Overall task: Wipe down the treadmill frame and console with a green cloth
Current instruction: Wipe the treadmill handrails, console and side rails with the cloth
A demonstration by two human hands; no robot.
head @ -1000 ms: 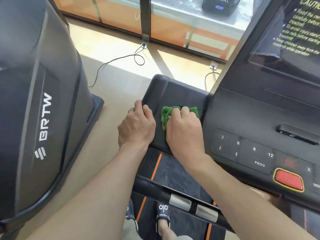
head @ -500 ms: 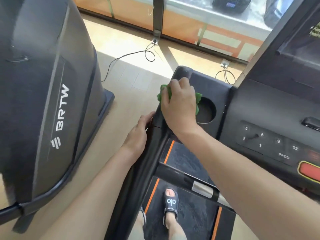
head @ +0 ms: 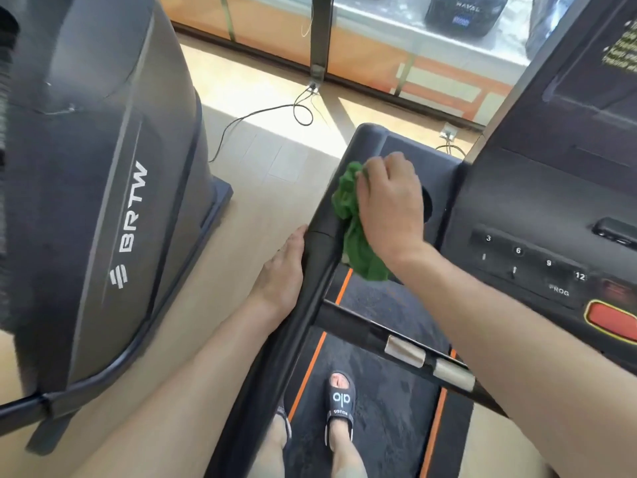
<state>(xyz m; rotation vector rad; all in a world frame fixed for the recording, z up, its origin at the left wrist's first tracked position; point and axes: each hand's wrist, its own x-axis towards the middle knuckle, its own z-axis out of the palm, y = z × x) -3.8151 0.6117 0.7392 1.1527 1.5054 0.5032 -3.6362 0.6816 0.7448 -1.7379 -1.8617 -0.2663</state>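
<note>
My right hand [head: 391, 205] grips the green cloth [head: 355, 229] and presses it against the left side tray [head: 375, 139] of the black treadmill console, at the tray's left edge. The cloth hangs down below my wrist. A round cup holder [head: 426, 205] is partly hidden behind that hand. My left hand [head: 282, 274] rests with straight fingers along the outer side of the left handrail [head: 300, 315]. The console keypad [head: 531, 263] with numbers and a red stop button [head: 613, 320] lies to the right.
A large grey BRTW machine [head: 103, 188] stands close on the left. Black cables [head: 275, 112] lie on the pale floor ahead, by a glass wall. My sandalled feet [head: 339, 405] stand on the treadmill belt, behind a crossbar with silver sensors [head: 405, 350].
My right hand has slid the cloth back toward me along the tray's left edge, and the cloth now trails lower. My left hand has shifted down the handrail's outer side.
</note>
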